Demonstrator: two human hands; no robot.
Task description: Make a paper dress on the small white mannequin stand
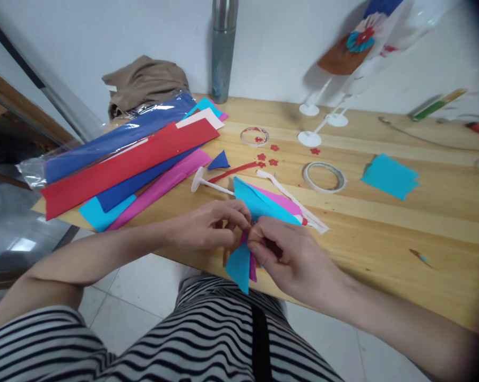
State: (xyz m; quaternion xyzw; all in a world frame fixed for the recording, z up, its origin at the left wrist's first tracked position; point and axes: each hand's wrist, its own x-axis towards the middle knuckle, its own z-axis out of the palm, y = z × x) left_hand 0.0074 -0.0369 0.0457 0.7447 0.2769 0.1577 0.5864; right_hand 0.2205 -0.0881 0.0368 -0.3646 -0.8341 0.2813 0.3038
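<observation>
Between my two hands is a bundle of blue and magenta crepe paper (268, 204), gathered to a narrow waist near the table's front edge. Its lower blue end (239, 268) fans out over the edge. My left hand (213, 225) has its fingers curled and pinched at the left of the gathered waist. My right hand (285, 249) grips the same place from the right, with thumb and fingertips pressed together. A white stick with a round foot (197, 180) runs from the left toward the blue paper. The exact grip at the waist is partly hidden by the fingers.
Folded crepe strips, among them a red one (131, 162), lie at the left. Small red paper flowers (273, 162), a tape roll (324, 177) and a blue paper square (391, 176) lie farther back. A flask (223, 53) and white stands (309, 139) stand by the wall.
</observation>
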